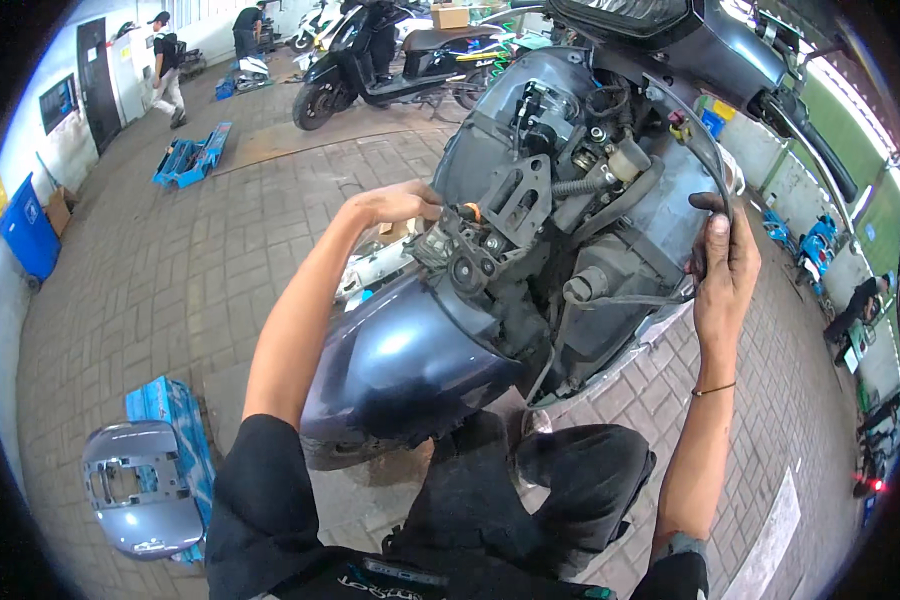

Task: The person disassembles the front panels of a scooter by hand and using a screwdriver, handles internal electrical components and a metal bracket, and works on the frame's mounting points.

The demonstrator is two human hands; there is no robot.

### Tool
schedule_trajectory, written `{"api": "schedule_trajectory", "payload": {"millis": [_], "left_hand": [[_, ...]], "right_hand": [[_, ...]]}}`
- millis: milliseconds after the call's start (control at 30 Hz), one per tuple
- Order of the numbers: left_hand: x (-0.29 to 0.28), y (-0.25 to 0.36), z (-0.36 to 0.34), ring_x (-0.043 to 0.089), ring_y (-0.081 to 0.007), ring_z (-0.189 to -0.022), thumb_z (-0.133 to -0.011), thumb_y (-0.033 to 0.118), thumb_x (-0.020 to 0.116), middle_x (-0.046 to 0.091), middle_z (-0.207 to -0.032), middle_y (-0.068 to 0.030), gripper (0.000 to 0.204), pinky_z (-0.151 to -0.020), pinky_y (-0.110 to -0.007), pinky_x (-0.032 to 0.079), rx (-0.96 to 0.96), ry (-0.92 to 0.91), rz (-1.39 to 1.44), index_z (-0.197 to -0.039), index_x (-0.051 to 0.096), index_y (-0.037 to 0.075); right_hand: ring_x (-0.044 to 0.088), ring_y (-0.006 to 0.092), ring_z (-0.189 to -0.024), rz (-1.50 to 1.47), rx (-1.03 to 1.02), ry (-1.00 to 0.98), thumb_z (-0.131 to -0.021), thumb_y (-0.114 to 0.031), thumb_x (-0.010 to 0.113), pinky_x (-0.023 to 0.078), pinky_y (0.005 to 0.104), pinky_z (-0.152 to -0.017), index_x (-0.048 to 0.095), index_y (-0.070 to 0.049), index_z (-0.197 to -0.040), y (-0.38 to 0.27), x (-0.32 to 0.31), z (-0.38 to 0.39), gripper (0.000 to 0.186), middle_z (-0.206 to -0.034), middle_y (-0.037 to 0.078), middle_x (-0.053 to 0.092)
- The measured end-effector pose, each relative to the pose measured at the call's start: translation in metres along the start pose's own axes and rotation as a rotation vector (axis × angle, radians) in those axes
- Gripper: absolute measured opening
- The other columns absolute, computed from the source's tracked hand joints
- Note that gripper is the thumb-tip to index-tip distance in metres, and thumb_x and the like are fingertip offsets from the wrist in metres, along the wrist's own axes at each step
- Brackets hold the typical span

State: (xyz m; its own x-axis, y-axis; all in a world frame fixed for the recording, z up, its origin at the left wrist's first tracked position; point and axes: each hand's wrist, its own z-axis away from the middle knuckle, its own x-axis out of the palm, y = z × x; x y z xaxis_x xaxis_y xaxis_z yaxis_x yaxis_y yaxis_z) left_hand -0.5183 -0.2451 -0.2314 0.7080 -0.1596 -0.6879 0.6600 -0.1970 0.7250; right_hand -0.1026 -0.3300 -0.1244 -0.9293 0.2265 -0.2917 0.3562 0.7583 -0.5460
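Note:
In front of me stands a dark blue-grey scooter with its front opened up, showing a black metal bracket (pixel 532 200), a corrugated hose (pixel 575 187) and a small cream reservoir (pixel 629 158). My left hand (pixel 395 204) is at the left side of the opening, fingers bent in and fingertips pressed near the metal parts; what they hold is hidden. On the right side, my right hand (pixel 727 262) closes round a black cable (pixel 712 140) that arcs down from the handlebar area. A thinner dark hose (pixel 635 299) ends close to that hand. The glossy front fender (pixel 410 345) lies nearest my knees.
A loose grey body panel (pixel 145 500) rests on a blue toolbox (pixel 175 410) at lower left. Another open blue toolbox (pixel 192 155) stands farther off, with a blue bin (pixel 28 228) by the wall. A black scooter (pixel 390 60) and other people are at the back.

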Motion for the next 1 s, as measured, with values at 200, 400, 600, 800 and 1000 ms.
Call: {"api": "schedule_trajectory", "payload": {"millis": [200,400,600,800,1000], "left_hand": [[-0.046,0.015,0.039,0.06,-0.0311,-0.099,-0.083,0.025,0.08,0.068,-0.098,-0.0129,0.027,-0.089,-0.045,0.047,0.235,0.286,-0.627,-0.088,0.067,0.002],[-0.079,0.037,0.095,0.059,-0.0131,-0.061,-0.102,0.023,0.066,0.067,-0.082,-0.0029,0.023,-0.062,-0.03,0.048,0.034,0.042,0.017,-0.104,0.065,0.0],[-0.044,0.069,0.123,0.067,-0.0177,-0.075,-0.102,0.022,0.065,0.067,-0.084,-0.0064,0.04,-0.074,-0.033,0.056,0.169,0.076,0.625,-0.134,0.056,-0.001],[-0.058,0.03,0.118,0.057,-0.0119,-0.073,-0.076,0.0,0.059,0.061,-0.076,-0.003,0.062,-0.067,-0.029,0.045,0.129,0.082,0.178,-0.138,0.054,-0.001],[-0.025,0.001,0.081,0.049,-0.009,-0.068,-0.076,0.0,0.065,0.055,-0.073,-0.0001,0.069,-0.062,-0.028,0.04,-0.024,-0.129,0.077,-0.143,0.049,-0.01]], "right_hand": [[0.039,0.0037,-0.058,-0.206,0.085,-0.021,-0.111,-0.031,0.05,0.036,0.0214,-0.053,0.06,0.0,-0.134,-0.013,-0.004,-0.001,0.04,-0.071,-0.006,0.042],[0.041,0.0046,-0.055,-0.526,0.114,0.099,-0.11,-0.03,0.051,0.042,0.0223,-0.052,0.058,0.001,-0.129,-0.037,-0.006,-0.014,0.037,-0.073,-0.002,0.046],[0.035,0.0036,-0.054,-0.671,0.013,0.067,-0.109,-0.029,0.053,0.039,0.0223,-0.054,0.059,0.001,-0.123,-0.071,-0.002,-0.033,0.034,-0.075,-0.002,0.045],[0.035,0.0032,-0.054,-0.351,-0.075,0.066,-0.108,-0.026,0.056,0.038,0.0217,-0.054,0.063,0.004,-0.125,-0.081,0.005,-0.033,0.035,-0.073,-0.004,0.045],[0.055,0.0089,-0.07,0.135,-0.079,-0.038,-0.102,-0.019,0.066,0.046,0.0256,-0.064,0.073,-0.002,-0.115,-0.018,0.01,-0.024,0.023,-0.084,0.001,0.064]]}}
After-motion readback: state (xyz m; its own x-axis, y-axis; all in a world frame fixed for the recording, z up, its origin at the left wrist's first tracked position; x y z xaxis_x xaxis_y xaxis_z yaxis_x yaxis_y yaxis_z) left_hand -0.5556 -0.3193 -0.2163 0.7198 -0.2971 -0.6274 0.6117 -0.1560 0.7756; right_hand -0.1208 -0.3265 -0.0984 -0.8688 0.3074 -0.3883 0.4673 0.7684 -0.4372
